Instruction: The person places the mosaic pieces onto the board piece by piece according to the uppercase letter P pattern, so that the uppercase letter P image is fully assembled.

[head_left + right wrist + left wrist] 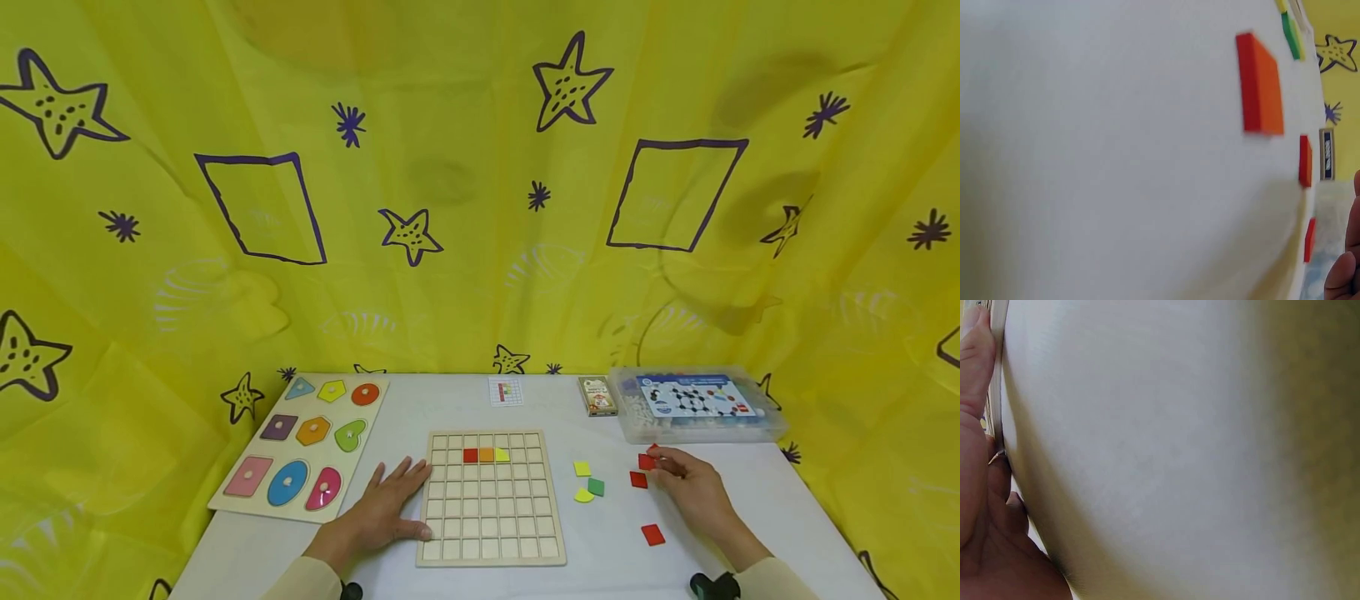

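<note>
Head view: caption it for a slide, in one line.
Left hand at the edge of a wooden grid board bearing three pieces in a row; right hand at red tiles.

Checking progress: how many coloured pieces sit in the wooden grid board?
3, all in the second row from the far edge, left to right: red square tile, orange square tile, yellow piece.

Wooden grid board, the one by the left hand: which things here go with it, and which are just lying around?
Seem to belong:
grid board
left hand
right hand, at the loose red tiles
yellow pieces
green tile
probably the pattern card

Seem just lying about:
knobbed shape puzzle
clear plastic box
little box
</note>
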`<state>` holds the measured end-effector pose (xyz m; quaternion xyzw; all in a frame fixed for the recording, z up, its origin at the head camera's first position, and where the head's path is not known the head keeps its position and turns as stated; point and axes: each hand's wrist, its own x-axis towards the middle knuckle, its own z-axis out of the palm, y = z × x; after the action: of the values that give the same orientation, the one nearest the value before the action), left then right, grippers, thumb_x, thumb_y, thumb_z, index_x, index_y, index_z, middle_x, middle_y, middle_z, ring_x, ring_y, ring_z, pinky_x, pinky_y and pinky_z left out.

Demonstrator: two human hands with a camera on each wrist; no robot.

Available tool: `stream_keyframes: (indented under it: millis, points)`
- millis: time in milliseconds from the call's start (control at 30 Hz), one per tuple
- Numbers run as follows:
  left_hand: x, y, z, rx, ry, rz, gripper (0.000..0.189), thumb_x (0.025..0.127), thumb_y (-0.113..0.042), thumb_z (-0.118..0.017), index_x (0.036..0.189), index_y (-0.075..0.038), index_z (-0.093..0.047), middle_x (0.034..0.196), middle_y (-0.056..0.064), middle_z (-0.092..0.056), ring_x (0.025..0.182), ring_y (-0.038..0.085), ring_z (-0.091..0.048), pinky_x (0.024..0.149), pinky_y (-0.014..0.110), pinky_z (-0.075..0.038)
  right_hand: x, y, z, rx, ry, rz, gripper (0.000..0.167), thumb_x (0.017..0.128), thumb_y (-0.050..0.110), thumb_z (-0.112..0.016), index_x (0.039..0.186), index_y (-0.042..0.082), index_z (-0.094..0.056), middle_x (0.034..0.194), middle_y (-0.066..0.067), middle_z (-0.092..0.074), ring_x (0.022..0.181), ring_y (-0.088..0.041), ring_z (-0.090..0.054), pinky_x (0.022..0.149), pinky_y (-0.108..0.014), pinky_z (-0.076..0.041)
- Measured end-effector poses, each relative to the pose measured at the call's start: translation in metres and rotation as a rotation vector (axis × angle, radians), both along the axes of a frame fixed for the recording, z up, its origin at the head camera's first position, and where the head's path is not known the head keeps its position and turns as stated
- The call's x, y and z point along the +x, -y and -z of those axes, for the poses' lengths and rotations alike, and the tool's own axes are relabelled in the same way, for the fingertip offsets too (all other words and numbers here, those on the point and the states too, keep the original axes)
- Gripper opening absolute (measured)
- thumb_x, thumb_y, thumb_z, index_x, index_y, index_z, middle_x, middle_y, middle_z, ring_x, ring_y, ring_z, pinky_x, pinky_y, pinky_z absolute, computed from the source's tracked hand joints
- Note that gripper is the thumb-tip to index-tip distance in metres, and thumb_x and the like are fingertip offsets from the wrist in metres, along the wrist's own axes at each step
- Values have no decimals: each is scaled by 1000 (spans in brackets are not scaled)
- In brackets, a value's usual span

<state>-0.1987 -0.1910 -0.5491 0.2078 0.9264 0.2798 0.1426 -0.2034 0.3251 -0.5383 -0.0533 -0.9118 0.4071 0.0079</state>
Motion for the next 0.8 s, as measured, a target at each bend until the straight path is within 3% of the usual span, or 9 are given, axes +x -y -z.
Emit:
stream_keyframes:
  millis: [167, 400, 567, 800]
  points:
    - [-1, -1, 1, -4, -5, -3, 106, 80, -57, -84, 163, -9, -39, 170, 12, -38, 162, 42, -19, 129, 69, 2, -2, 18, -6, -43, -24, 11, 35, 100, 13, -72, 134, 4, -69, 127, -22, -71, 113, -36, -66, 74, -13, -55]
    - [-1, -1, 1, -15, -4, 2, 107, 80, -57, -84, 164, -9, -38, 170, 11, -37, 162, 41, -18, 129, 70, 1, -4, 47, -16, -163, -45, -1, 32, 100, 7, -70, 132, 6, -70, 120, -17, -72, 97, -20, -66, 73, -20, -60]
    - [0, -1, 2, -15, -6, 2, 107, 80, -57, -84, 164, -9, -38, 170, 11, -37, 162, 42, -19, 128, 70, 0, -7, 68, -19, -211, -96, -28, 32, 98, 4, -73, 130, 6, -74, 128, -18, -72, 102, -15, -68, 79, -14, -58]
    - [1, 0, 1, -1, -6, 0, 106, 80, -57, -84, 163, -9, -38, 171, 11, -37, 162, 42, -19, 129, 70, 1, -13, 100, -23, -307, -94, -61, 33, 98, 3, -72, 131, 6, -73, 119, -14, -75, 99, -14, -69, 81, -14, -59]
